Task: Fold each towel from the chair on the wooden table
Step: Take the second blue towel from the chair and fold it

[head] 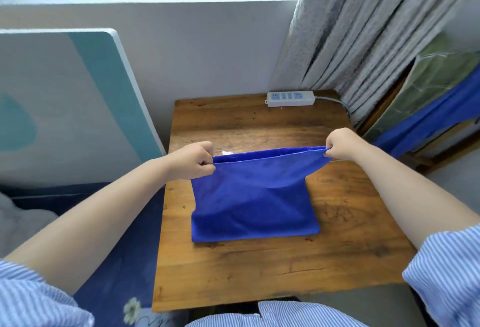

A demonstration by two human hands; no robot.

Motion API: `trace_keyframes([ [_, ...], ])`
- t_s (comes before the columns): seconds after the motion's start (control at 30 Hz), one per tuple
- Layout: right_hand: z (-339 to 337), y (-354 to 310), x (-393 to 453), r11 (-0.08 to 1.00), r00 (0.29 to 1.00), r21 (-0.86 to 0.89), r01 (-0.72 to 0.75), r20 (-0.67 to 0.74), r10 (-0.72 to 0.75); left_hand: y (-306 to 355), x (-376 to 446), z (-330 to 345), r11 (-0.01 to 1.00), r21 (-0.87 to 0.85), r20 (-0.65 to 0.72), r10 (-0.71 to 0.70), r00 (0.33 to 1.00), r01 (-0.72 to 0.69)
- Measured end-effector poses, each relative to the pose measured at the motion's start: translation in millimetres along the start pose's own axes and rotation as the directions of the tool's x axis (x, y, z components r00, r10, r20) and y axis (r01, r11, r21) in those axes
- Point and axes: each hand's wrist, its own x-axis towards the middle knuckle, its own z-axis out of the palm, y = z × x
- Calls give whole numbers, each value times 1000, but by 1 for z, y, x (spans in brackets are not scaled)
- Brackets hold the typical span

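Left hand (193, 161) and right hand (341, 145), fingers curled, pinch the raised corners of a blue towel (254, 196) on the wooden table (259, 269); the power strip (290, 98) markings are unreadable; more blue cloth (428, 121) at right is cut off.

Counter (259, 269): wooden, brown, with dark marks in the grain.
Towel (255, 204): blue, its near edge lies on the counter middle.
Power strip (290, 99): white, at the far edge.

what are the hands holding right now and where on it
Both hold the blue towel by its far edge: the left hand pinches the left corner, the right hand the right corner. That edge is lifted; the near edge lies on the wooden table.
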Motion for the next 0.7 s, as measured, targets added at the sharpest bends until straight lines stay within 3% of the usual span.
trace_keyframes([
  [0.13,2,-1,-11,997,999,76,16,-30,-14,-4,-8,3,988,140,-87,-49,995,61],
  [0.23,4,-2,-17,971,999,240,12,-48,0,-9,-14,2,947,292,-92,-111,990,134],
  [0.4,-2,-8,-23,906,992,415,80,-124,-31,-23,-17,3,917,321,-135,-204,970,238],
  [0.53,-16,-16,-23,923,983,345,172,-128,-135,-30,-17,0,818,494,-223,-208,952,294],
  [0.63,-38,-24,-19,971,978,158,179,-137,-158,-27,-15,-18,827,411,-338,-254,906,385],
  [0.7,-60,-27,-18,969,946,143,201,-285,-154,-24,-13,-40,851,320,-464,-242,852,416],
])
